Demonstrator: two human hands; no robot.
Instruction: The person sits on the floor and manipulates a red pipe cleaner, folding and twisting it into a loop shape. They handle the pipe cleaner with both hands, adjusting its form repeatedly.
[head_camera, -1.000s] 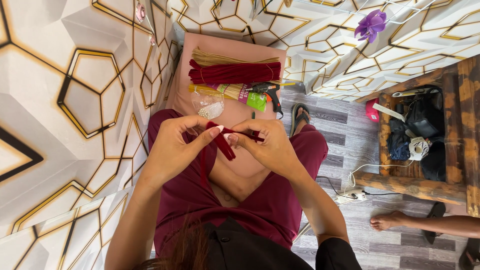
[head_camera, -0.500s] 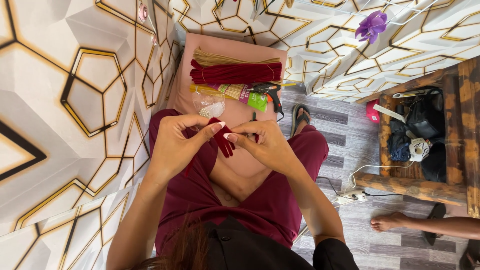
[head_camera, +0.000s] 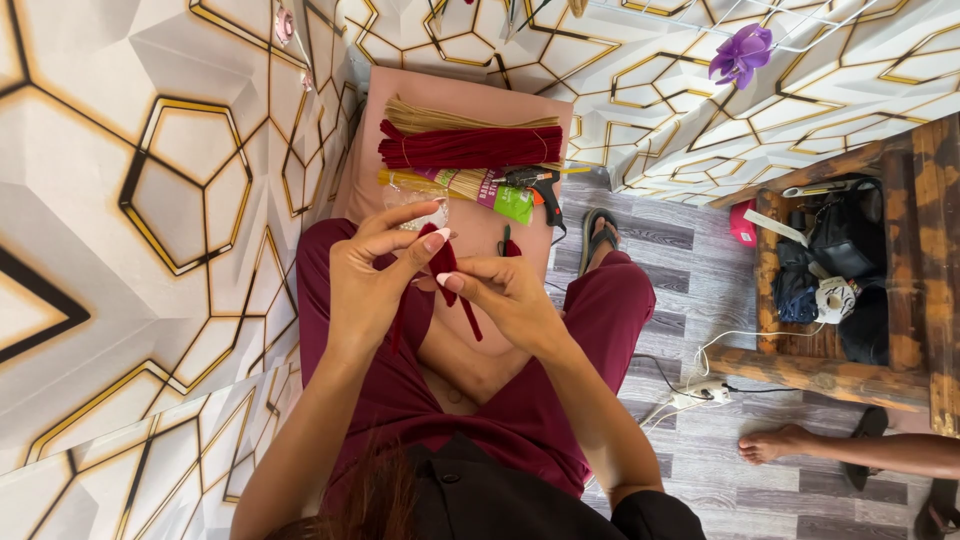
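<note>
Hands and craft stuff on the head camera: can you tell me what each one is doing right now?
left hand: pinching the dark red stem
right hand: pinching the same stem
dark red stem: bent, held between both hands
bundle of dark red stems: tied, lying flat on the pink board
pale straw sticks: lying flat in a bunch
glue gun: lying on its side, untouched
purple flower: hanging on the wall

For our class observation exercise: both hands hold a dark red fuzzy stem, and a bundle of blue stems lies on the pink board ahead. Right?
Not quite. The head view shows the bundle of stems is dark red, not blue. Both the left hand and right hand do hold a dark red fuzzy stem, with the pink board ahead.
</note>
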